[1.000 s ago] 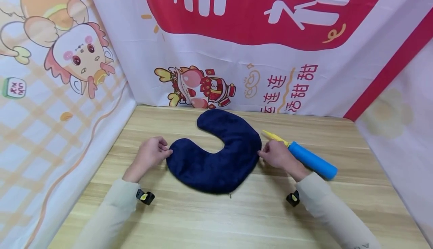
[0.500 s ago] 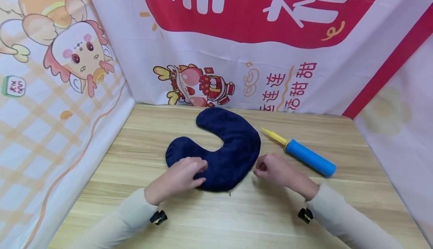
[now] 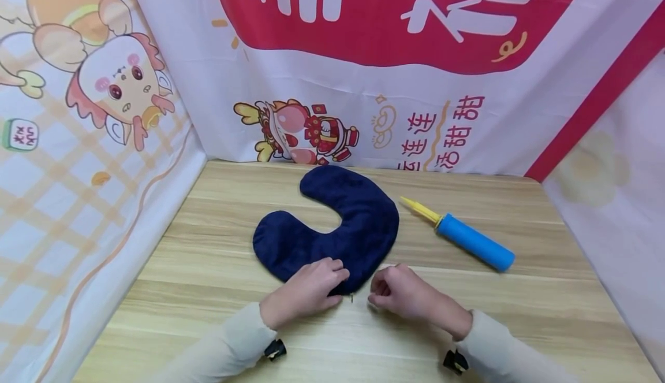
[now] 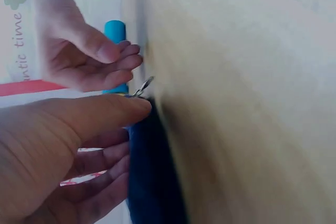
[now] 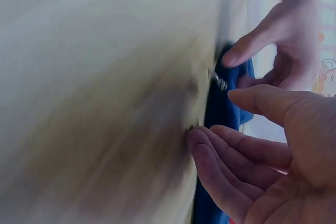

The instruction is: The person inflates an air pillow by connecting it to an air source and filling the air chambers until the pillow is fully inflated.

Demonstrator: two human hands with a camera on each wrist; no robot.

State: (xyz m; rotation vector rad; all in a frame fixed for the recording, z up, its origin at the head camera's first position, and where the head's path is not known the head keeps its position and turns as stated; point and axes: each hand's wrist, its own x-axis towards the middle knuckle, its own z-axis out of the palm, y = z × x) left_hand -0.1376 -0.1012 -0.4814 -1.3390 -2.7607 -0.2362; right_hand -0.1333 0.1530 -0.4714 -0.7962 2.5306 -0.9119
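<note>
A navy U-shaped neck pillow lies flat on the table. At its near edge my left hand pinches the fabric, thumb on the rim and fingers over the top. A small metal zipper pull sticks out just beyond that thumb. My right hand is close by on the right, fingers loosely bent, thumb apart, nothing held. In the right wrist view its fingertips are near the pillow's edge, a short way from the zipper pull; whether they touch the pillow I cannot tell.
A blue hand pump with a yellow nozzle lies right of the pillow. The wood-grain table is bordered by a printed cloth at the back and sides.
My left hand has left the pillow's left end and moved right to its near edge, now pinching it. The right hand has let go of the right side and come down toward the zipper pull.
</note>
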